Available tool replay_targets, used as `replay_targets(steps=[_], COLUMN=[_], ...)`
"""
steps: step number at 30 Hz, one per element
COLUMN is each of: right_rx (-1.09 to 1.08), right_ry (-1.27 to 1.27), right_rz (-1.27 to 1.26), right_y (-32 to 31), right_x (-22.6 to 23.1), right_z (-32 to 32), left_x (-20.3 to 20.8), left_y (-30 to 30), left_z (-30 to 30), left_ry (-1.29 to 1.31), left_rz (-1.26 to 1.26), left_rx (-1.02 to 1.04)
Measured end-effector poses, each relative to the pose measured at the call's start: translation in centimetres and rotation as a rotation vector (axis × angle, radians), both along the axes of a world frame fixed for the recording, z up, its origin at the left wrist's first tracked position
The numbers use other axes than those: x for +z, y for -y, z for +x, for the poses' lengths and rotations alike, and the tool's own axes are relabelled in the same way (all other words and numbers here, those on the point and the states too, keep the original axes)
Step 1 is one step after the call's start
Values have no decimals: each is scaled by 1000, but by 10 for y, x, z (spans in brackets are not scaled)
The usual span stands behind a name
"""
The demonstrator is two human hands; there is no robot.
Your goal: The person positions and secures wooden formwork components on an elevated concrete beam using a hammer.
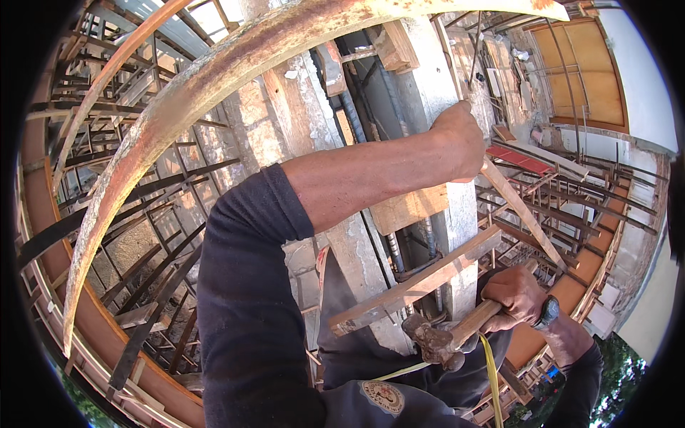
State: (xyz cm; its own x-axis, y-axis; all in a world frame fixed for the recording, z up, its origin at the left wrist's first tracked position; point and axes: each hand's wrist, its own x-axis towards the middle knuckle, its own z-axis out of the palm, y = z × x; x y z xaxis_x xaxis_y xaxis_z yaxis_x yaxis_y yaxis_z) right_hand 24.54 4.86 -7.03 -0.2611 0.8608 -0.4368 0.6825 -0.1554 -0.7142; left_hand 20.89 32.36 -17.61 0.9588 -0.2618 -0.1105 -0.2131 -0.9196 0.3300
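Note:
My left arm reaches across a tall timber form. Beyond it, my left hand is closed in a fist at the form's right board. What its fingers hold is hidden. A narrow wooden strip slants down and right from beside that fist. My right hand, with a watch on the wrist, grips a hammer by its wooden handle. The rusty hammer head is low, close to my body. Just above it, a short wooden batten crosses the form at a slant, with a nail sticking out.
Steel bars stand inside the form, with wood blocks between the boards. A large rusty curved bar arcs overhead. Dark rebar grids lie at left and right. A yellow strap hangs near my right forearm.

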Motion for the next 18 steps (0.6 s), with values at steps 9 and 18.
replay_targets(steps=[9, 18], right_rx=[173, 97], right_ry=[-30, -43], right_rz=[-42, -119], right_y=[-3, -7], right_x=[-15, -23], right_z=[4, -2], left_x=[7, 7], left_y=[-4, -2], left_z=[-3, -2], left_ry=[-55, -41], left_rz=[68, 78], left_rx=[-19, -43])
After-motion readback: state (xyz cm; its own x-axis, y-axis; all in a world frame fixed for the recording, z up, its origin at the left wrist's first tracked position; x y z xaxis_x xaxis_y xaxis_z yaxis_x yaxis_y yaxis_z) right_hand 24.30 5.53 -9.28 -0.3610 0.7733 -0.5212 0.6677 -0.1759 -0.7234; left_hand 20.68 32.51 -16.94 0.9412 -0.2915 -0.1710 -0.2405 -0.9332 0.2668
